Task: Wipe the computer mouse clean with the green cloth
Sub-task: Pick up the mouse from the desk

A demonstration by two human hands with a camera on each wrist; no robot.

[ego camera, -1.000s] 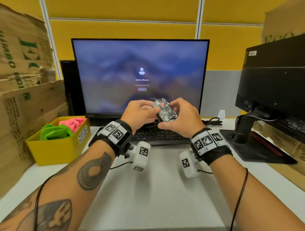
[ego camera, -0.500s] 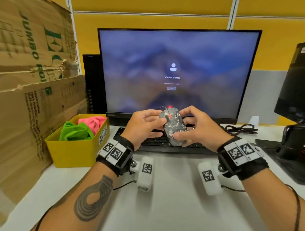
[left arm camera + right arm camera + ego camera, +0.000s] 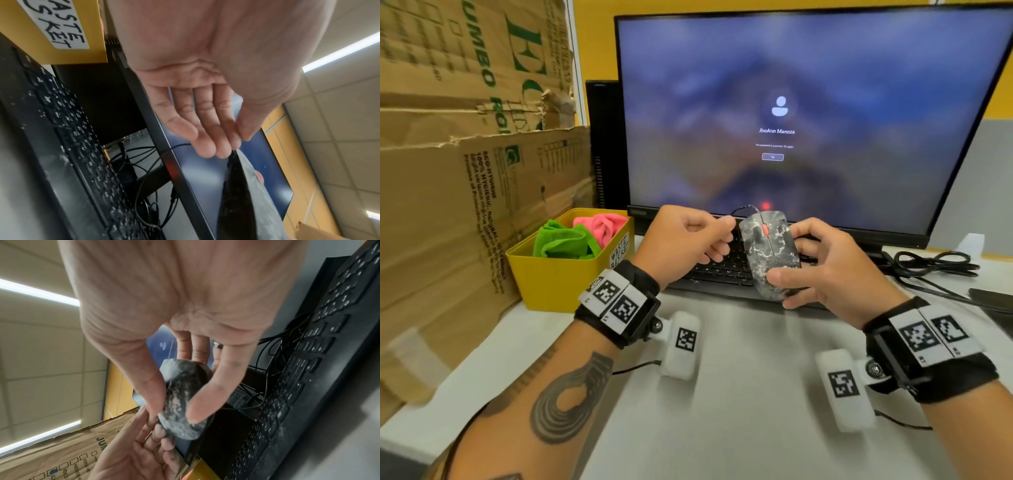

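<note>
The grey-and-white mottled computer mouse [image 3: 770, 253] is lifted above the keyboard, top side up, its cable running back to the monitor. My right hand [image 3: 787, 275] grips it, thumb on the near left side and fingers behind the right side; the right wrist view shows the mouse [image 3: 183, 400] pinched between thumb and fingers. My left hand [image 3: 724, 238] hovers just left of the mouse with loosely bent fingers and holds nothing; its fingertips [image 3: 205, 149] reach the mouse's edge [image 3: 242, 194]. The green cloth [image 3: 563, 241] lies crumpled in the yellow basket [image 3: 565, 284] at the left.
A pink cloth [image 3: 602, 228] shares the basket, which is labelled "waste basket". A black keyboard [image 3: 722, 270] lies under the hands before a lit monitor [image 3: 791, 120]. Cardboard sheets [image 3: 448, 171] stand along the left. Black cables [image 3: 928, 263] lie at the right.
Both hands held the mouse before; the left hand's fingers have come off it and drawn slightly left. The right hand keeps the mouse. The head view has swung left and closer.
</note>
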